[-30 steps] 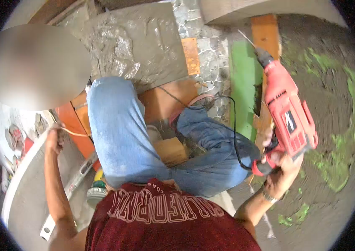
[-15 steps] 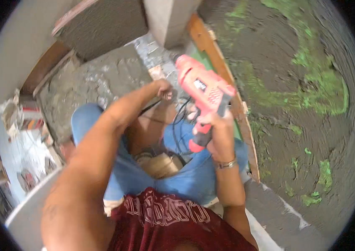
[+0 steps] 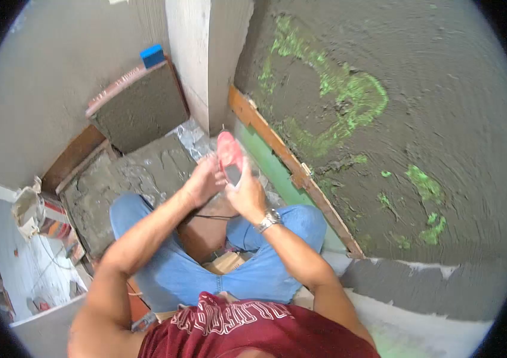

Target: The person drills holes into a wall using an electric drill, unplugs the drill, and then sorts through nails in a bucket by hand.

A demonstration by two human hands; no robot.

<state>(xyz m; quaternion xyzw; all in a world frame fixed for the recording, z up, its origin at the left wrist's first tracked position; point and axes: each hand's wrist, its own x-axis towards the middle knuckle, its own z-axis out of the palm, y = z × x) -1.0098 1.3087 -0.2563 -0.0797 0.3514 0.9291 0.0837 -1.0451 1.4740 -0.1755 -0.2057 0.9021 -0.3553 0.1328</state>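
Note:
A red power drill (image 3: 227, 147) points away from me toward the corner, its body partly blurred. My right hand (image 3: 247, 192) is closed around its rear and handle, with a metal watch at the wrist. Beside it, my left hand (image 3: 204, 180) has curled fingers against the drill's left side; exactly where they grip is blurred. Below the hands, a black cord (image 3: 208, 216) crosses over my crossed legs (image 3: 170, 262). Just past the drill stands the wooden strip (image 3: 277, 146) along the wall's lower edge.
Wet grey mortar with green patches coats the wall (image 3: 444, 143) at right. At left, a mortar-covered board (image 3: 101, 197) lies near a dirty bucket (image 3: 32, 212). A coated panel (image 3: 140, 107) leans on the back wall, a blue block (image 3: 152, 55) on top. A column (image 3: 211, 53) fills the corner.
The drill has swung from its side-on pose to point away, and moved left and lower in view. My left hand has come up against it. My head view has shifted.

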